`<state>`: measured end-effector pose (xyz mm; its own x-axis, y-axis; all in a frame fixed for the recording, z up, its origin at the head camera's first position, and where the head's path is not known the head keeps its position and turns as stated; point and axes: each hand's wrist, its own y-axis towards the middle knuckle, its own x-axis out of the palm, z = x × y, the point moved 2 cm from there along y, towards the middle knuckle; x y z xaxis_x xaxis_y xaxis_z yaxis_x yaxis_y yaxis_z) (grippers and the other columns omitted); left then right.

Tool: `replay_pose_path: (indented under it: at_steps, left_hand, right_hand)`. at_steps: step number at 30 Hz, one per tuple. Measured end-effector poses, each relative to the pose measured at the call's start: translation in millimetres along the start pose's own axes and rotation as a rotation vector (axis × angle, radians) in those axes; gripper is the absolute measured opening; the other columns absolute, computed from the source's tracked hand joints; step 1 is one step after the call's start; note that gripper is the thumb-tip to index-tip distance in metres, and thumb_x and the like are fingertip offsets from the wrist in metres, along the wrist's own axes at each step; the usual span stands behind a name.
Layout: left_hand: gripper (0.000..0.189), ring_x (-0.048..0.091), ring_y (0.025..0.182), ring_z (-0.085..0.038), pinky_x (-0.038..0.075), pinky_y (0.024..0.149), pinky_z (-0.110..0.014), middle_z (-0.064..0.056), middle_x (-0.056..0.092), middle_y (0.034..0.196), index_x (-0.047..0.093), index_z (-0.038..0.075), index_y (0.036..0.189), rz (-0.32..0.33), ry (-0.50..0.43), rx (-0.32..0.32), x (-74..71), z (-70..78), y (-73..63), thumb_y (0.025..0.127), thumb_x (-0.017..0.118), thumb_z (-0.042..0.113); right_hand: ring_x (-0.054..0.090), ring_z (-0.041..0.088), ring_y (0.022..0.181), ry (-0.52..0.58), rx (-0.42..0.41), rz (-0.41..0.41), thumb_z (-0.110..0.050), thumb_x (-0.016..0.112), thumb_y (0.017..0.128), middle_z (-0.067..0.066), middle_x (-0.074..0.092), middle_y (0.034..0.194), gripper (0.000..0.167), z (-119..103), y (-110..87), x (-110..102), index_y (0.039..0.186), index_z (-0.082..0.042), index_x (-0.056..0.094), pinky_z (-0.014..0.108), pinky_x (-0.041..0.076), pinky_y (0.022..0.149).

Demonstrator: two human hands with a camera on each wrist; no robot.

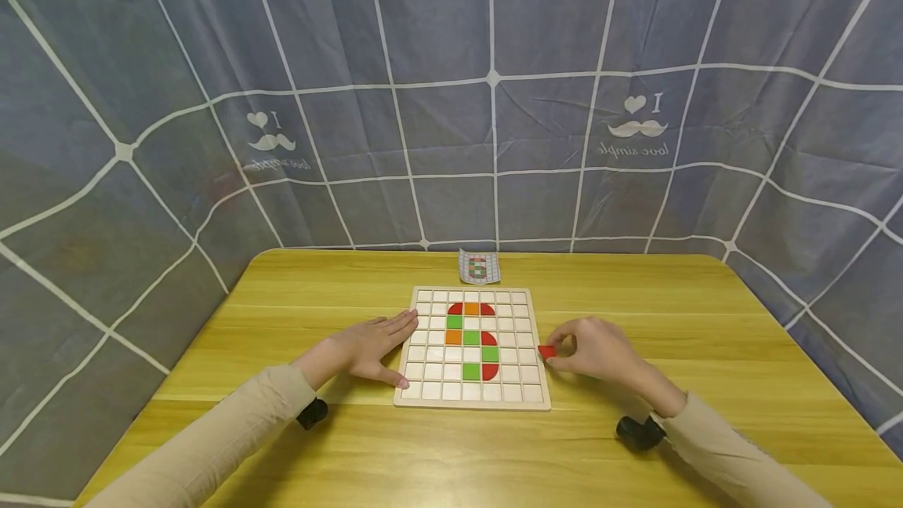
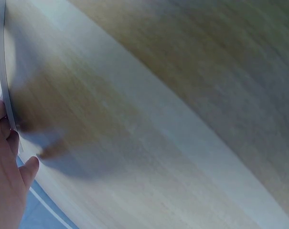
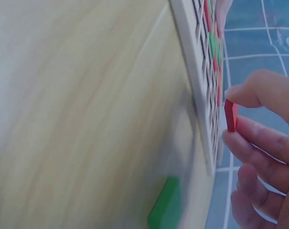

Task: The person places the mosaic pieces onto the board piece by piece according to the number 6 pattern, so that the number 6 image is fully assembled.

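A pale wooden grid board [image 1: 473, 404] lies flat on the table, holding several green, orange and red tiles in an S-like curve. My left hand [image 1: 374, 343] rests at its left edge, fingers extended and spread, fingertips and thumb on the frame. Just off the board's right edge, my right hand [image 1: 592, 347] pinches a small red tile [image 1: 546, 352] between thumb and fingertips. The right wrist view shows this red tile [image 3: 231, 115] edge-on, held above the table. There, a green tile [image 3: 165, 205] lies on the wood near the board; the right hand hides it in the head view.
A small card [image 1: 479, 266] printed with a coloured grid pattern lies behind the board. The yellow wooden table [image 1: 339, 281] ends at a grey curtain [image 1: 451, 132] with white lines. Dark wrist devices [image 1: 640, 433] sit below both forearms.
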<state>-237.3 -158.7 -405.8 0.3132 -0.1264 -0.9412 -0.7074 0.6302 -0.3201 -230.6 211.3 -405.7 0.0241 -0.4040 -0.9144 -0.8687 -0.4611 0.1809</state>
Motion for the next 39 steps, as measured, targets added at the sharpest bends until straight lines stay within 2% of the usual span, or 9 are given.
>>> replay_pose_path:
  at_steps: [4, 10, 15, 24, 32, 39]
  left_hand:
    - [0.104, 0.015, 0.149, -0.028, 0.023, 0.12, -0.046, -0.013, 0.008, 0.163, 0.014, 0.006, 0.155, -0.013, 0.01, -0.024, 2.0, -1.1, 1.9, 0.084, 0.054, 0.069]
    - [0.103, 0.015, 0.149, -0.027, 0.024, 0.12, -0.046, -0.011, 0.007, 0.163, 0.013, 0.007, 0.155, -0.014, 0.027, -0.036, 3.5, -1.4, 3.0, 0.083, 0.056, 0.068]
    - [0.103, 0.015, 0.149, -0.027, 0.024, 0.12, -0.045, -0.011, 0.007, 0.163, 0.013, 0.007, 0.155, -0.016, 0.031, -0.036, 3.7, -1.4, 3.2, 0.083, 0.056, 0.068]
    - [0.103, 0.014, 0.15, -0.026, 0.023, 0.12, -0.046, -0.011, 0.007, 0.163, 0.012, 0.007, 0.155, -0.024, 0.024, -0.039, 2.6, -1.6, 3.0, 0.084, 0.055, 0.068]
    - [0.103, 0.016, 0.149, -0.027, 0.024, 0.12, -0.046, -0.011, 0.007, 0.163, 0.012, 0.007, 0.155, -0.026, 0.032, -0.04, 3.1, -1.9, 2.7, 0.084, 0.055, 0.068]
    - [0.104, 0.014, 0.15, -0.026, 0.023, 0.12, -0.045, -0.01, 0.006, 0.163, 0.012, 0.008, 0.155, -0.027, 0.038, -0.044, 4.2, -3.3, 3.5, 0.083, 0.054, 0.069]
  right_hand:
    - [0.041, -0.001, 0.049, -0.001, 0.039, 0.007, -0.038, 0.082, 0.071, -0.017, 0.059, 0.062, 0.018, -9.1, 5.0, 1.3, 0.084, -0.028, 0.075, 0.019, 0.028, 0.043]
    - [0.04, 0.0, 0.048, 0.025, 0.033, 0.013, -0.041, 0.081, 0.071, -0.016, 0.064, 0.069, 0.021, -22.7, 12.7, 4.8, 0.086, -0.027, 0.075, 0.018, 0.026, 0.043]
    - [0.038, 0.001, 0.045, 0.068, 0.023, 0.012, -0.039, 0.082, 0.071, -0.014, 0.055, 0.057, 0.023, -34.2, 18.3, 7.8, 0.087, -0.025, 0.075, 0.019, 0.024, 0.043]
    - [0.042, 0.003, 0.05, 0.109, 0.034, 0.013, -0.038, 0.081, 0.071, -0.014, 0.07, 0.077, 0.021, -51.1, 29.0, 16.3, 0.087, -0.025, 0.076, 0.019, 0.029, 0.044]
    - [0.043, 0.001, 0.049, 0.128, 0.036, 0.035, -0.036, 0.081, 0.072, -0.014, 0.07, 0.076, 0.02, -63.9, 38.0, 22.0, 0.087, -0.023, 0.077, 0.019, 0.029, 0.043]
    - [0.043, 0.003, 0.049, 0.164, 0.051, 0.013, -0.038, 0.082, 0.072, -0.016, 0.072, 0.077, 0.019, -73.2, 43.2, 27.9, 0.085, -0.025, 0.077, 0.019, 0.029, 0.044]
